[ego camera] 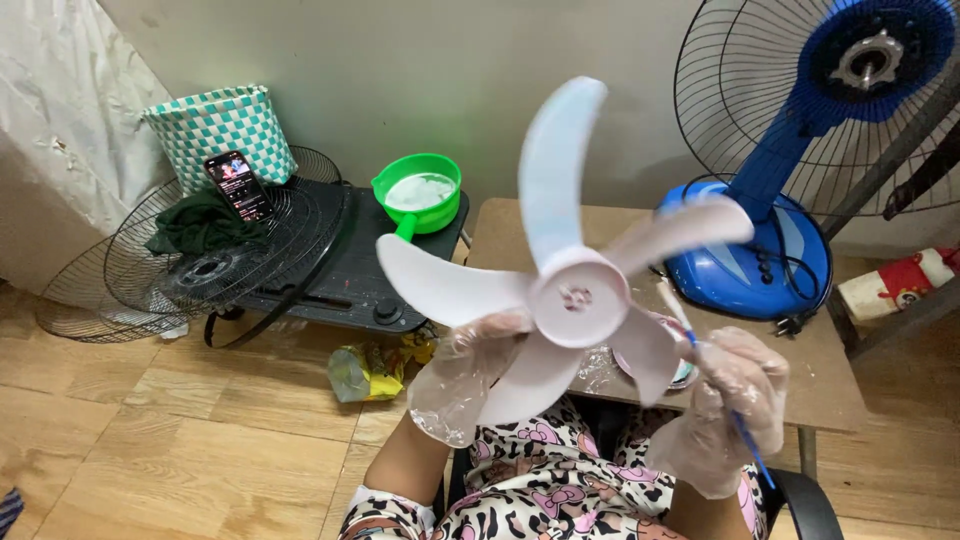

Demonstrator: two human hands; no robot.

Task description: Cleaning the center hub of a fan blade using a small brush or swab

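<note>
A pale pink fan blade point(560, 250) with several vanes is held up in front of me. My left hand point(465, 375), in a thin clear plastic glove, grips it from below at a lower vane. My right hand point(730, 405), also gloved, holds a slim blue-handled brush point(715, 385) whose white tip points up toward the blade's right side. Behind the blade a small round dish point(682, 372) lies on the wooden table point(830, 370), mostly hidden.
A blue fan base with rear grille point(790, 150) stands on the table. At left, a detached wire grille point(190, 260), dark cloth, a phone point(238, 185), a checked basket point(222, 125) and a green dipper point(422, 195) rest on a black cooktop point(365, 270). A crumpled wrapper point(368, 370) lies on the floor.
</note>
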